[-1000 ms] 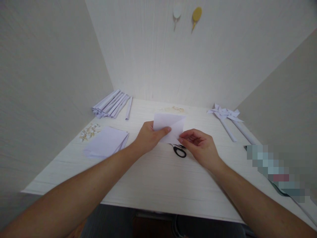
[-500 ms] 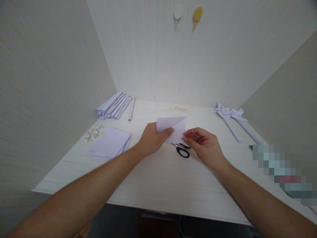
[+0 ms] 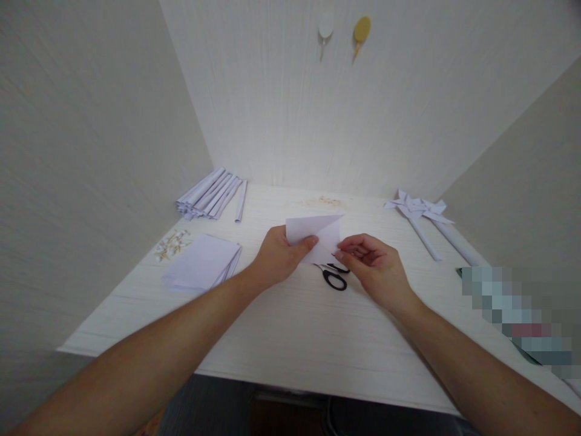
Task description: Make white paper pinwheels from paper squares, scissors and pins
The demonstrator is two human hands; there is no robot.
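A small white sheet of paper [image 3: 305, 227] with diagonal lines is held up over the middle of the table. My left hand [image 3: 284, 257] grips its left side, thumb lying across the front. At the sheet's lower right corner, my right hand [image 3: 374, 263] pinches the edge between thumb and forefinger. Directly below lies a pair of scissors [image 3: 334, 280] with black handles; the paper hides most of its blades. Left of my left hand rests a stack of white paper [image 3: 202, 261].
Cotton swabs [image 3: 171, 244] are strewn by the left wall, with rolled paper tubes [image 3: 209, 194] behind them. Two paper pinwheels [image 3: 411, 204] on paper sticks lie at the back right. A blurred-out object [image 3: 508, 309] sits on the right edge. Two hooks [image 3: 362, 29] are on the wall.
Almost nothing differs. Both hands keep their hold on the paper, and the view has shifted very slightly.
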